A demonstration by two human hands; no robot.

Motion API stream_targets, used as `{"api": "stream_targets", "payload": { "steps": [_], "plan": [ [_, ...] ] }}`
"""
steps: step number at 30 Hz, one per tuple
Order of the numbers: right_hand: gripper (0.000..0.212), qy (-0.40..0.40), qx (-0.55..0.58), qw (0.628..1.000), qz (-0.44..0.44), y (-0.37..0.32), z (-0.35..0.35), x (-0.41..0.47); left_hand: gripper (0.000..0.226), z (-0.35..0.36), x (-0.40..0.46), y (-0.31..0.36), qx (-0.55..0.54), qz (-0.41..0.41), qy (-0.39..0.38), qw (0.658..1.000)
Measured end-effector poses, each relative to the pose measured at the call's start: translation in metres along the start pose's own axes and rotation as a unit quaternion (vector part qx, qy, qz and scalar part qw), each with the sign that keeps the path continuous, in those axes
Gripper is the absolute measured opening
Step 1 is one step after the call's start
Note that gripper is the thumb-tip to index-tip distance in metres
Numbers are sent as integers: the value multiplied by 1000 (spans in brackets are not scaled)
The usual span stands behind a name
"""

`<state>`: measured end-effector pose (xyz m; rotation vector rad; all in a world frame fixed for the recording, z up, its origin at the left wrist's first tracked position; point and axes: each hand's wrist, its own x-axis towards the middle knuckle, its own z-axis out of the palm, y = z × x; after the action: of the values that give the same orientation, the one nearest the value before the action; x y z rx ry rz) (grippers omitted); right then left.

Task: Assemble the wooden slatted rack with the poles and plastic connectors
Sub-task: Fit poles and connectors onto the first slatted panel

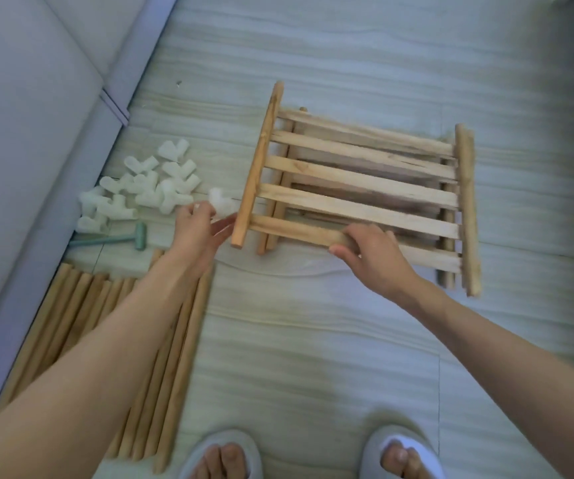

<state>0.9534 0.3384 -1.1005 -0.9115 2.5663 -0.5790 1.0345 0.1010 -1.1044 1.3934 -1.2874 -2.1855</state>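
The job looks barely begun. The pale wooden slatted panel (358, 188) sits at the centre of the floor, lifted at its near edge over at least one more panel stacked beneath it, and no pole or connector appears fitted to it yet. The right hand (370, 255) grips the nearest slat, fingers curled over the top and thumb underneath. The left hand (197, 223), at about nine o'clock from the panel, pinches one white plastic elbow connector (220, 203) just beside the near end of the left side rail (the blur makes it hard to say whether it touches the rail).

The rest of the white plastic connectors (140, 188) lie in a loose heap farther out toward nine o'clock, with a small green mallet (133, 236) just below them. The round light-wood poles (161, 357) lie side by side at seven o'clock, all loose. By my reading every joint remains to be made: connectors onto rail ends, poles into connectors, then the further panels.
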Motion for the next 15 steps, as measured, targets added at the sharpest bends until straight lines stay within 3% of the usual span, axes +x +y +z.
{"api": "stream_targets", "payload": {
  "steps": [3,7,15],
  "plan": [
    [20,60,27,998,-15,-10,-10,-17,19,6,-26,17,-54,-53,-58,995],
    [20,104,101,989,-25,-31,-19,-51,16,19,-73,49,-80,-61,-131,986],
    [19,95,178,979,-29,-58,-50,-108,18,40,-162,93,111,120,-177,970]
  ]
}}
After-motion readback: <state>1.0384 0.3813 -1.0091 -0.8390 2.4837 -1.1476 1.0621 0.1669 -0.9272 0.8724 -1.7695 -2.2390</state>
